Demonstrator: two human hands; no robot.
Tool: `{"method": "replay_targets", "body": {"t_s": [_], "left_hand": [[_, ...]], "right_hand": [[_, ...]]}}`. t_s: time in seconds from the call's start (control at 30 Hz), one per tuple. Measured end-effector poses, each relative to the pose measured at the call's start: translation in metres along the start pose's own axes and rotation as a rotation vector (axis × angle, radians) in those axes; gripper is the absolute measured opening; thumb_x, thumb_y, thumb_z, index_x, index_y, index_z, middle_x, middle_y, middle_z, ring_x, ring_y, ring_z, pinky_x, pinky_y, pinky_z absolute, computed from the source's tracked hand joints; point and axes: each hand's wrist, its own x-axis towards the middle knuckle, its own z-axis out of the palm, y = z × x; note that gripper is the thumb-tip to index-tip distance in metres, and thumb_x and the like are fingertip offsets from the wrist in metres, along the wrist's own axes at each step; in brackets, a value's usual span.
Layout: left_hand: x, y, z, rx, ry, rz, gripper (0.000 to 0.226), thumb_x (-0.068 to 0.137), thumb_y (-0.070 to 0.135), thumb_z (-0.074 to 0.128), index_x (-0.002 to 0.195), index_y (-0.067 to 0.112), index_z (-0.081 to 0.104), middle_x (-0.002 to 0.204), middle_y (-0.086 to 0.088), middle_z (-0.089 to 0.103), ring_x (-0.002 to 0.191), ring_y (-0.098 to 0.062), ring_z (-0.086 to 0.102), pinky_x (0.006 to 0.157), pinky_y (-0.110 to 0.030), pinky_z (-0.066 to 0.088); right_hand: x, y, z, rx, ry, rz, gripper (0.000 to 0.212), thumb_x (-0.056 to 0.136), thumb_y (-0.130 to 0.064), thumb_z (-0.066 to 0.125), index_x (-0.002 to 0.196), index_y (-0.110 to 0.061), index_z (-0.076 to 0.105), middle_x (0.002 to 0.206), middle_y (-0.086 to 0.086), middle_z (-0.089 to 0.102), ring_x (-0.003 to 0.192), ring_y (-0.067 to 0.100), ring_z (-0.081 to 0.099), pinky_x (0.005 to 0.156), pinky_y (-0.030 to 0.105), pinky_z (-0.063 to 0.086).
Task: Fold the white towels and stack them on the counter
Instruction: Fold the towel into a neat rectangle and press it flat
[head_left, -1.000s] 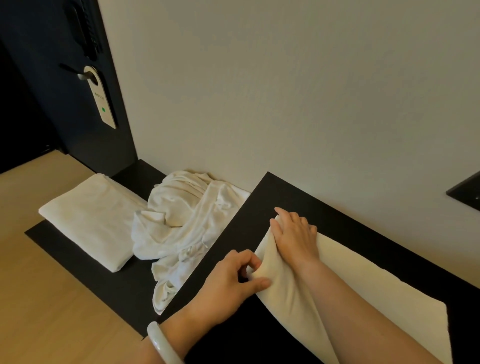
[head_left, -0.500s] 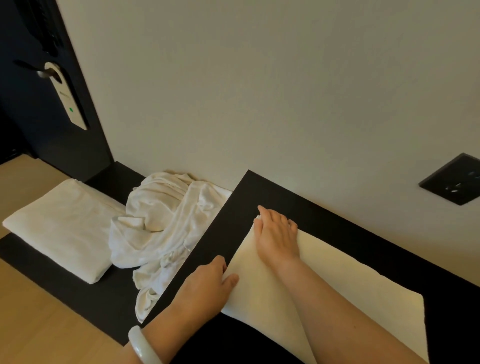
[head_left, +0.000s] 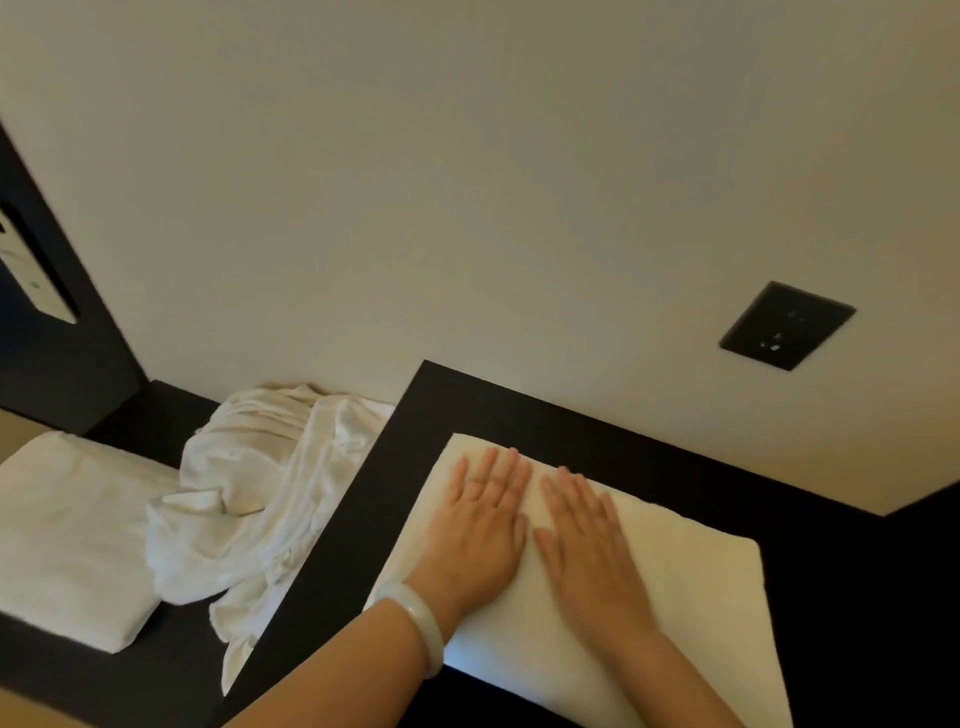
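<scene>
Folded white towel (head_left: 675, 577) lies flat on black counter (head_left: 519, 415); left hand (head_left: 478, 535) and right hand (head_left: 587, 545) side by side on it, palms down, fingers straight and spread (pale bangle (head_left: 415, 623) on left wrist); crumpled white towel (head_left: 249, 493) and another folded towel (head_left: 67, 530) on lower black shelf (head_left: 156, 426) to left; black wall socket (head_left: 787, 326) above counter.

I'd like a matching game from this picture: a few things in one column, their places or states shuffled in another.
1 flat towel
2 crumpled towels
3 black socket
4 bracelet

A worn just behind the left hand
B heaped beside the counter
C on the counter, pressed by the left hand and right hand
D set in the wall

Pairs: 1-C, 2-B, 3-D, 4-A
</scene>
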Motion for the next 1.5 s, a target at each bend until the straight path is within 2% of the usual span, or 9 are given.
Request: {"method": "replay_targets", "body": {"t_s": [0.23, 0.33, 0.4, 0.53, 0.67, 0.8, 0.9, 1.07, 1.5], "left_hand": [[0.001, 0.000, 0.008, -0.015, 0.079, -0.028, 0.066, 0.095, 0.046, -0.003, 0.156, 0.022, -0.006, 0.163, 0.000, -0.012, 0.150, -0.023, -0.013, 0.118, -0.048, -0.009], [0.002, -0.001, 0.012, 0.025, 0.102, -0.045, 0.062, 0.100, 0.043, 0.013, 0.157, 0.018, 0.013, 0.164, -0.004, 0.009, 0.151, -0.025, 0.008, 0.117, -0.047, -0.001], [0.003, -0.001, 0.015, 0.046, 0.131, -0.033, 0.062, 0.100, 0.042, 0.017, 0.156, 0.018, 0.017, 0.163, -0.004, 0.014, 0.150, -0.025, 0.014, 0.117, -0.047, 0.002], [0.004, 0.005, 0.011, 0.068, 0.102, -0.066, 0.063, 0.098, 0.041, 0.014, 0.155, 0.014, 0.017, 0.163, -0.007, 0.016, 0.149, -0.026, 0.012, 0.118, -0.048, 0.001], [0.012, 0.050, -0.009, 0.043, 0.001, -0.025, 0.064, 0.098, 0.034, 0.007, 0.155, 0.009, -0.007, 0.164, -0.011, -0.011, 0.148, -0.028, -0.020, 0.113, -0.046, -0.020], [0.023, 0.139, -0.016, -0.055, -0.041, 0.513, 0.057, 0.104, 0.034, 0.020, 0.157, 0.021, 0.003, 0.165, -0.001, -0.004, 0.150, -0.019, -0.014, 0.118, -0.040, -0.018], [0.038, 0.175, 0.007, 0.004, -0.138, 0.676, 0.054, 0.106, 0.039, 0.020, 0.157, 0.028, 0.007, 0.165, 0.001, -0.001, 0.151, -0.020, -0.012, 0.121, -0.050, -0.011], [0.042, 0.180, 0.036, -0.001, -0.089, 0.523, 0.058, 0.102, 0.044, 0.013, 0.157, 0.031, 0.004, 0.165, 0.004, -0.002, 0.151, -0.017, -0.012, 0.120, -0.051, -0.012], [0.041, 0.187, 0.036, 0.045, -0.089, 0.477, 0.060, 0.101, 0.047, 0.011, 0.158, 0.029, 0.002, 0.165, 0.003, -0.007, 0.151, -0.016, -0.015, 0.119, -0.050, -0.015]], "right_hand": [[-0.029, 0.125, -0.047, -0.238, -0.071, 0.589, 0.073, 0.096, -0.060, 0.000, 0.157, -0.022, 0.002, 0.166, 0.002, 0.003, 0.152, 0.019, -0.005, 0.124, 0.046, 0.000], [-0.034, 0.093, -0.048, -0.207, 0.118, 0.292, 0.069, 0.099, -0.053, 0.012, 0.157, -0.018, 0.019, 0.164, 0.006, 0.014, 0.152, 0.023, 0.007, 0.123, 0.046, -0.001], [-0.050, 0.073, -0.034, -0.118, 0.036, 0.059, 0.068, 0.097, -0.060, 0.013, 0.158, -0.030, 0.005, 0.165, -0.007, -0.005, 0.152, 0.012, -0.010, 0.121, 0.038, -0.011], [-0.059, 0.113, -0.029, -0.034, 0.017, 0.425, 0.063, 0.101, -0.057, 0.015, 0.156, -0.034, -0.006, 0.165, -0.010, -0.010, 0.148, 0.007, -0.019, 0.122, 0.037, -0.010], [-0.051, 0.129, -0.044, 0.364, -0.012, 0.488, 0.059, 0.104, -0.049, 0.032, 0.157, -0.030, 0.015, 0.164, -0.013, 0.008, 0.151, 0.008, -0.006, 0.121, 0.035, 0.005], [-0.074, 0.128, -0.062, 1.049, 0.297, 0.672, 0.047, 0.103, -0.029, 0.049, 0.149, -0.030, 0.039, 0.138, -0.012, 0.043, 0.130, 0.015, 0.046, 0.107, 0.037, 0.041], [-0.105, 0.127, -0.053, 0.799, 0.473, 0.914, 0.016, 0.099, -0.018, 0.054, 0.114, -0.017, 0.060, 0.113, 0.003, 0.062, 0.097, 0.018, 0.060, 0.082, 0.032, 0.050], [-0.139, 0.106, -0.040, 0.590, 0.175, 0.979, 0.024, 0.104, -0.036, 0.042, 0.095, -0.017, 0.053, 0.088, 0.000, 0.057, 0.071, 0.008, 0.051, 0.055, 0.024, 0.034], [-0.143, 0.117, -0.039, 0.338, -0.080, 0.956, 0.033, 0.104, -0.050, 0.024, 0.100, -0.025, 0.045, 0.086, -0.007, 0.054, 0.073, 0.008, 0.054, 0.064, 0.028, 0.045]]}}
